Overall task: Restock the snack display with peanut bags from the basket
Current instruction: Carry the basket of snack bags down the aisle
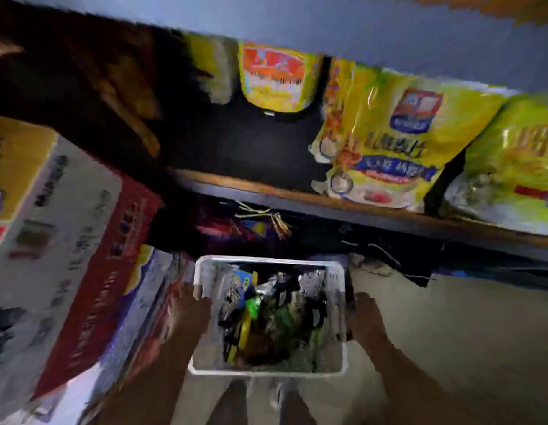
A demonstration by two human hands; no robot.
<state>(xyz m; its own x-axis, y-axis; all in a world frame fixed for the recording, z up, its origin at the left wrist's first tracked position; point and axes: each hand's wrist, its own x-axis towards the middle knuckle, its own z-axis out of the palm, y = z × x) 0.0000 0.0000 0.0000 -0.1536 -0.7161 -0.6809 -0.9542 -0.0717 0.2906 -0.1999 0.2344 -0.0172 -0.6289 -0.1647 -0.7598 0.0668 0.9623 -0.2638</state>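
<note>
A white plastic basket [266, 260] sits low in the middle of the blurred view, filled with several snack bags [266, 320] in green, yellow and dark wrappers. My left hand [190, 311] grips the basket's left rim. My right hand [366, 314] holds its right side, fingers against the outer wall. Above is the snack display shelf [251, 185] with a wooden front edge. Yellow bags [389, 142] stand on its right part, and another yellow bag [274, 78] sits further back. The shelf's left part is dark.
Large printed cardboard cartons [61, 240] are stacked close on the left. More yellow bags [511, 167] fill the shelf's far right. A lower shelf [245, 225] under the display holds dark packets. Grey floor [450, 317] lies to the right of the basket.
</note>
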